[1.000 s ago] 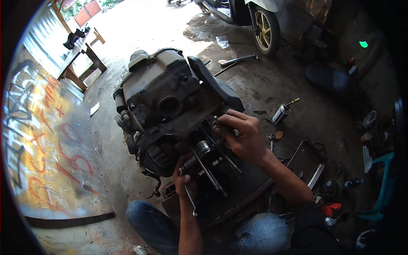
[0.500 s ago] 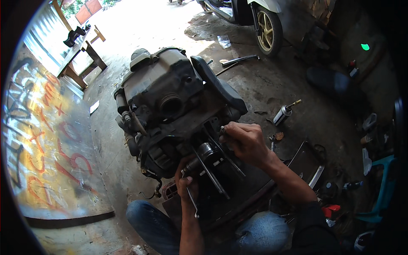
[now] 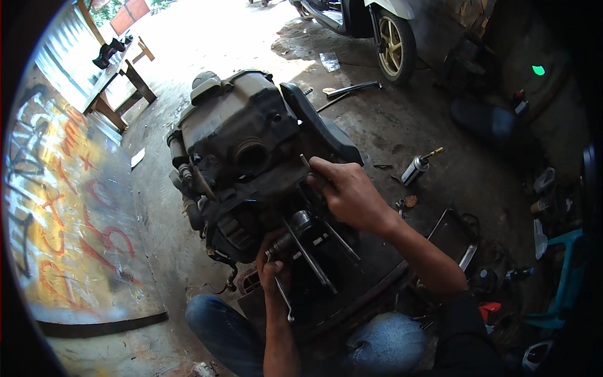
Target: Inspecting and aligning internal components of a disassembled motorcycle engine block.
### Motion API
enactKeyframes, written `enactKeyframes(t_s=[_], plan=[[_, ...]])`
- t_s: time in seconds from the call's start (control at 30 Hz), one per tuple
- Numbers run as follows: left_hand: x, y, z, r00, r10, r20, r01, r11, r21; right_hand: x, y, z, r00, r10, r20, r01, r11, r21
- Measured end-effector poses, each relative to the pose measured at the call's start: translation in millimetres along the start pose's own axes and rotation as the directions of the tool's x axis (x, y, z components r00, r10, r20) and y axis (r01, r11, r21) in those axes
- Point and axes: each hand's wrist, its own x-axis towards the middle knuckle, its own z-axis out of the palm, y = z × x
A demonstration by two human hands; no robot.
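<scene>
A scooter engine [image 3: 235, 221] with its large dark air box [image 3: 235, 119] stands in front of me. Its round metal piston [image 3: 304, 222] is exposed, and long studs [image 3: 312, 267] stick out toward me beside it. My left hand [image 3: 275, 264] is closed on a slim metal spanner [image 3: 284, 294], whose lower end hangs along my wrist. The fingers of that hand reach beside the piston and are partly hidden. My right hand [image 3: 352, 195] is raised above the piston, right of the air box opening, pinching a short thin metal rod [image 3: 305, 161] that points up.
On the floor to the right lie a spray can [image 3: 416, 169], a shallow metal tray [image 3: 453, 235] and a teal plastic stool [image 3: 565, 276]. A painted metal sheet [image 3: 81, 213] leans at the left. A parked scooter's front wheel [image 3: 397, 47] and a wooden bench [image 3: 113, 81] stand farther back.
My right hand has moved up and to the left with the thin rod, from beside the studs toward the air box. The left hand and spanner have stayed in place.
</scene>
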Motion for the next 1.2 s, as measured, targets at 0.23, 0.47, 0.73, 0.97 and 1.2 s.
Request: enactKeyframes(t_s=[0.23, 0.47, 0.73, 0.97, 1.2], plan=[[0, 1, -3, 1.0, 0.009, 0.004, -0.009, 1.0, 0.009, 17, -4, 1, 0.927, 0.366, 0.077, -0.36, 0.93, -0.079], [2, -1, 2, 0.999, 0.035, 0.004, -0.035, 0.999, 0.015, -6, 15, -4, 0.952, 0.222, -0.211, -0.219, 0.975, 0.042], [-4, 1, -4, 0.999, 0.025, -0.021, -0.024, 0.999, 0.048, -64, 24, -20, 0.955, 0.218, -0.204, -0.216, 0.976, 0.031], [-26, 37, 27, 0.964, -0.077, -0.254, 0.152, 0.944, 0.294, -84, 51, -12, 0.995, -0.097, -0.005, 0.097, 0.995, -0.029], [-26, 48, 31, 0.977, -0.056, -0.206, 0.152, 0.859, 0.488, -70, 52, -11, 0.985, -0.167, 0.053, 0.164, 0.985, 0.049]])
